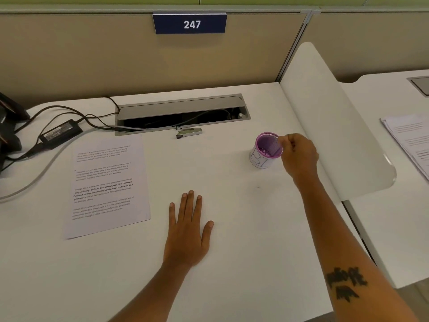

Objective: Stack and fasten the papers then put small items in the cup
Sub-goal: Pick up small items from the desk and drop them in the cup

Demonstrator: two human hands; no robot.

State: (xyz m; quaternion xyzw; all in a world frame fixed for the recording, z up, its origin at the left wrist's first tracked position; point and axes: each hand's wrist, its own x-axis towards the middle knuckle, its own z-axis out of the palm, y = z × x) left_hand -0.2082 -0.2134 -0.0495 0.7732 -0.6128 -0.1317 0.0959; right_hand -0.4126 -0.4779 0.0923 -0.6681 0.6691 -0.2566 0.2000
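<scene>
A printed paper stack [106, 184] lies flat at the left. A silver stapler [188, 132] lies behind it. The purple mesh cup [267, 149] stands upright at the right, small items inside.

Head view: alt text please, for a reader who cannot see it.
A person's right hand pinches its fingertips at the rim of a purple mesh cup on a white desk, while the left hand rests flat. Printed papers and a stapler lie farther left.
</scene>
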